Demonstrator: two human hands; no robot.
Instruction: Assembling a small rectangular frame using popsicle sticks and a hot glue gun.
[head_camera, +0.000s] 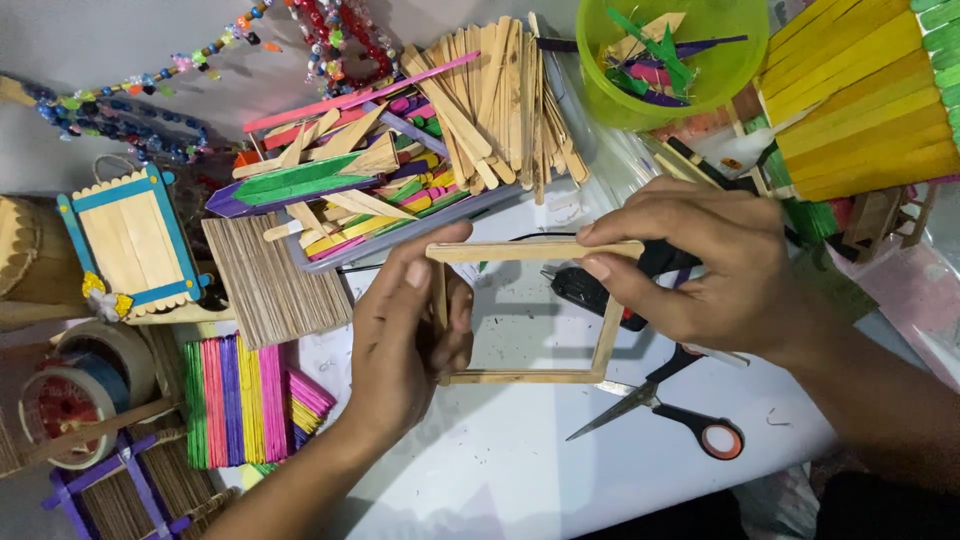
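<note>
Hands meet over the middle of the white tabletop (520, 460), both closed on a square frame of plain wooden craft sticks (525, 312) held a little above the surface. The left hand (405, 340) wraps the frame's left side, thumb on the top corner and fingers curled around the upright stick; the right hand (700, 265) pinches the top right corner, thumb and forefinger pressed on the upper stick. Open room lies only toward the near edge, where the white surface is bare below the frame. Just under the right hand sit a black glue gun (590, 295) and a pair of scissors with black and orange handles (665, 410), blades parted, both close to the frame's lower right corner. Beyond the frame a tray heaped with plain and coloured craft sticks (420, 160) blocks the far side, with a lime green plastic bowl of stick offcuts (672, 60) beside it. To the left lie a mat of thin brown sticks (270, 280), a rainbow-coloured stick panel (240, 400) and a blue-edged stick frame (130, 240). A yellow stick roof (860, 100) crowds the far right corner.
</note>
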